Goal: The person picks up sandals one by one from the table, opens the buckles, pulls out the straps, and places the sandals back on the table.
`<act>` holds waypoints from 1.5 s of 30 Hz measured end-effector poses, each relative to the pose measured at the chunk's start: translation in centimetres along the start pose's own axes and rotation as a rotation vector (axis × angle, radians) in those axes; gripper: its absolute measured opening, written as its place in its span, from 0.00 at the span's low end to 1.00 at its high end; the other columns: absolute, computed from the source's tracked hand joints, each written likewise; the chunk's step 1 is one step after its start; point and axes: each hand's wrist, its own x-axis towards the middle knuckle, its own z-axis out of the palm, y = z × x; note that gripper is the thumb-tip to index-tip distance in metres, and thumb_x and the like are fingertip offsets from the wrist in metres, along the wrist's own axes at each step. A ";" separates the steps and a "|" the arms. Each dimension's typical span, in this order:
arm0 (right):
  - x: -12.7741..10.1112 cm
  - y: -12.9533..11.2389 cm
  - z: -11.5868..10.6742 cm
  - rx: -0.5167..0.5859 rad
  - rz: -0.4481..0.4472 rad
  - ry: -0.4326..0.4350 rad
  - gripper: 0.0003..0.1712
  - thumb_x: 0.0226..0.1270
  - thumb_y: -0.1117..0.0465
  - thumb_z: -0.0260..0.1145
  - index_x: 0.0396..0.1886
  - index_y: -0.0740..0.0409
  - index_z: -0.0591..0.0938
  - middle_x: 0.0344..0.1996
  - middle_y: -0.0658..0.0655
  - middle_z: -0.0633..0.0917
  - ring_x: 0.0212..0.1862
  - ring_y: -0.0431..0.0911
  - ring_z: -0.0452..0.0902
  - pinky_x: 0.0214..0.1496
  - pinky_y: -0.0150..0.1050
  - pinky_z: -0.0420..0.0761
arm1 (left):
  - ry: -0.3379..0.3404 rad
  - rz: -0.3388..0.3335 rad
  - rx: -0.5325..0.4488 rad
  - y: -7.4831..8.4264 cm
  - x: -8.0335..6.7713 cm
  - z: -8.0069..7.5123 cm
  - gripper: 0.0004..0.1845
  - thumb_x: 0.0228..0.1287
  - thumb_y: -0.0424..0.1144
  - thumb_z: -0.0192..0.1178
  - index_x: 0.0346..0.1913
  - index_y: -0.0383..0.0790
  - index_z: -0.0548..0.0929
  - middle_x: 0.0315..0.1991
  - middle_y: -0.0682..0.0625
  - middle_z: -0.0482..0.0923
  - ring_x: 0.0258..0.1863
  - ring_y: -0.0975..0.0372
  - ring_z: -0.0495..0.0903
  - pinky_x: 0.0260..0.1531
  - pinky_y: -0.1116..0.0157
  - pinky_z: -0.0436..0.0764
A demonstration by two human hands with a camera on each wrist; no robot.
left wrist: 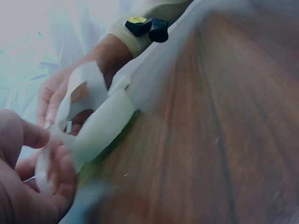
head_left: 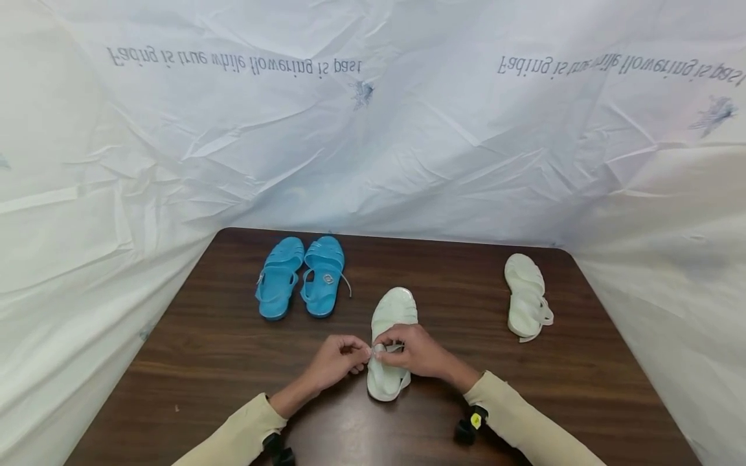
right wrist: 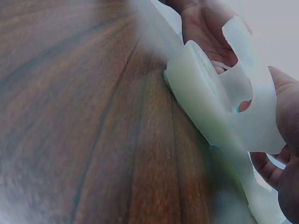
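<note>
A white sandal (head_left: 394, 307) lies near the middle of the table, toe pointing away from me. My left hand (head_left: 338, 357), on its left side, pinches the thin sandal strap (left wrist: 43, 170) between thumb and fingers. From the right, my right hand (head_left: 418, 349) reaches over the sandal and grips the ankle part of the strap, thumb and index finger close to the left fingertips. In the right wrist view the sandal's heel end (right wrist: 198, 88) rests on the wood and its wide strap (right wrist: 261, 119) stands up beside my fingers. The buckle is mostly hidden by the fingers.
Two blue sandals (head_left: 280, 285) stand side by side at the back left of the brown table (head_left: 454, 285). Another white sandal (head_left: 524, 278) lies at the back right, its strap hanging loose. White printed sheeting (head_left: 373, 162) hangs behind the table and along both sides.
</note>
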 end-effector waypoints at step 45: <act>0.2 0.0 0.3 -0.018 -0.013 0.053 0.06 0.68 0.56 0.74 0.42 0.47 0.89 0.38 0.42 0.87 0.42 0.33 0.81 0.43 0.33 0.83 | -0.110 -0.034 -0.076 -0.8 0.3 -0.7 0.11 0.73 0.38 0.62 0.41 0.29 0.86 0.29 0.47 0.83 0.27 0.62 0.83 0.31 0.65 0.86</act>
